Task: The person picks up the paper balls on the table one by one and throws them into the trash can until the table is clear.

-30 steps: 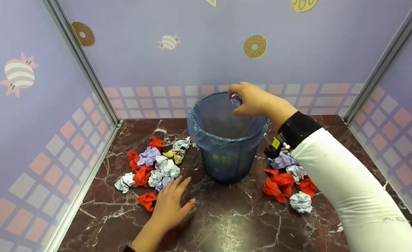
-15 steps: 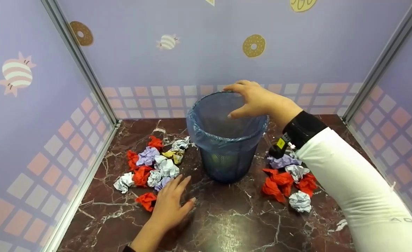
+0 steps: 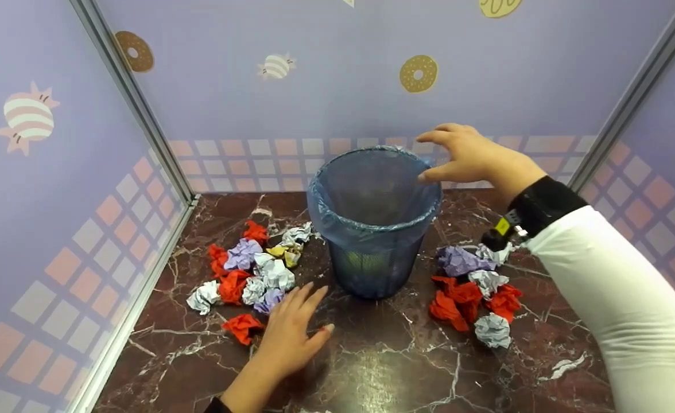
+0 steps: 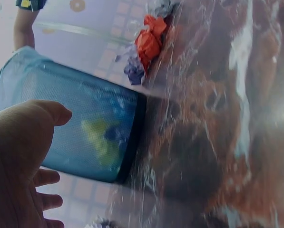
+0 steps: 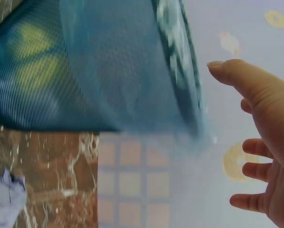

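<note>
A dark mesh wastebasket (image 3: 372,269) with a blue plastic liner stands upright in the middle of the table; yellowish shapes show through its wall. My right hand (image 3: 469,155) is over the right side of the rim, fingers spread and holding nothing. In the right wrist view that same hand (image 5: 270,123) is just off the liner's edge. My left hand (image 3: 291,330) lies low at the table, fingers loosely spread, its fingertips right beside a purple paper ball (image 3: 269,300). Around it lie crumpled papers: a red one (image 3: 242,327), a white one (image 3: 204,297) and a yellow one (image 3: 286,253).
Right of the basket is a second group of crumpled paper: a purple ball (image 3: 461,261), red pieces (image 3: 458,298) and a white ball (image 3: 492,330). Patterned lilac walls (image 3: 337,86) close off the back and both sides of the dark marbled table (image 3: 395,361).
My right hand has let go of a purple paper ball over the basket, opened and moved right toward the rim. My left hand has shifted slightly right.
</note>
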`<state>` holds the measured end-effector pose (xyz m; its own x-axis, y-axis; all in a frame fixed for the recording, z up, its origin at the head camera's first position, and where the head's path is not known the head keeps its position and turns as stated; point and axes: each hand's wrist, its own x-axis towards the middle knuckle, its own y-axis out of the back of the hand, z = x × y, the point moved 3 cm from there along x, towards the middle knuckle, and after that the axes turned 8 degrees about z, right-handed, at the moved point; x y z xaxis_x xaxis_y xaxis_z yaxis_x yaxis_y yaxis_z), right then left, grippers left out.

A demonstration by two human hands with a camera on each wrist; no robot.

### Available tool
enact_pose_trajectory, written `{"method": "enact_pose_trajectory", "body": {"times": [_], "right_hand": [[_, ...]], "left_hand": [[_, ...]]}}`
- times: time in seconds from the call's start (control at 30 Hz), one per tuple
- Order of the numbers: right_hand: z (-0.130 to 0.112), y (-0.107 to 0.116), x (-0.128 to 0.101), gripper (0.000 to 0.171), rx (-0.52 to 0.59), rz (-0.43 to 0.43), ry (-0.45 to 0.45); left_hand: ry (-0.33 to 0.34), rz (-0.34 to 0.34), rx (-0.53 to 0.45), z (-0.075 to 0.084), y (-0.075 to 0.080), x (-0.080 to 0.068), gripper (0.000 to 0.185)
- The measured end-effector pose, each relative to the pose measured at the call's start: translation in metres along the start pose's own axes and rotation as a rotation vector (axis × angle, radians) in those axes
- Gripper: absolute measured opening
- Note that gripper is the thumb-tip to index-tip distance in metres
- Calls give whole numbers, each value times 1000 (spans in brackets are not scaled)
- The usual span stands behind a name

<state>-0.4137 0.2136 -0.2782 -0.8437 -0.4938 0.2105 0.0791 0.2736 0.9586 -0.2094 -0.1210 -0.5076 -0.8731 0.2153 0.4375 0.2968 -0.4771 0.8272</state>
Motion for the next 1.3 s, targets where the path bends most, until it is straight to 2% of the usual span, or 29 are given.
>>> {"method": "enact_pose_trajectory", "body": {"times": [0.2, 0.4, 0.57, 0.73, 0.9, 1.0, 1.1, 1.3], "right_hand": [[42, -2, -19, 83, -13, -2, -86], [89, -18, -41, 85, 22, -37, -208], [122, -43, -59, 87, 73, -66, -297], [148, -82, -80, 86, 147, -93, -363], [165, -125, -102, 80, 186, -150, -421], [171, -147, -114, 72, 206, -157, -412], [175, -164, -126, 74, 216, -166, -415], [186, -189, -137, 79, 167, -163, -407]], "left_hand": [[-47, -57, -8, 19, -6, 3, 74], [-105, -93, -7, 38, -14, 4, 72], [-155, -117, -20, 57, -21, 4, 73], [-199, -109, -49, 69, -27, 3, 72], [-218, -122, -44, 73, -32, 1, 71], [-214, -132, -51, 72, -34, 0, 72], [-212, -130, -57, 71, -34, -1, 72], [-191, -146, -56, 68, -35, -2, 72]]}}
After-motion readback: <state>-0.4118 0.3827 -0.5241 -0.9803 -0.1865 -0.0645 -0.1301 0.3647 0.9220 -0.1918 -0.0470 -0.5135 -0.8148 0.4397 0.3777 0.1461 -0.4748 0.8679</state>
